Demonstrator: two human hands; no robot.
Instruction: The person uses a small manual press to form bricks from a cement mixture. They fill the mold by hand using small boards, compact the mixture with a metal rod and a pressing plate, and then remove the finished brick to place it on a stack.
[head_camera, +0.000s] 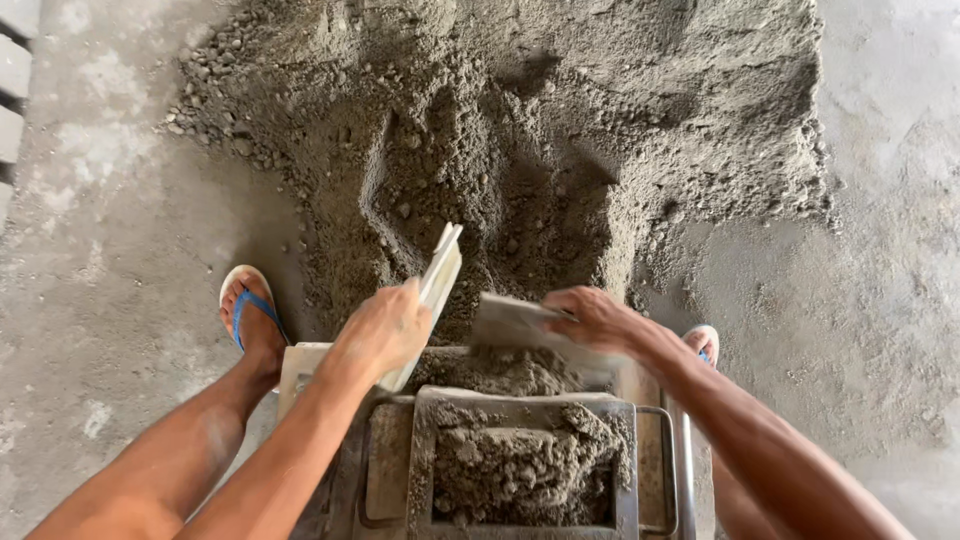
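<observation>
The metal block mould in the near middle is heaped with damp mix, so its opening is blocked from above. Just beyond it the left hand with its pale board and the right hand with its flat grey board close off the far rim. Farther off, the big sand-and-gravel pile bars the way. Bare concrete floor lies open on the left and right, apart from a sandalled foot near left.

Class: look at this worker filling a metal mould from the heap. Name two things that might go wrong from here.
1. The damp mix is heaped above the metal mould; some may spill over its rim.
2. The left foot wears only an open sandal beside the mould, so falling mix or the flat board in the left hand might strike it.
</observation>
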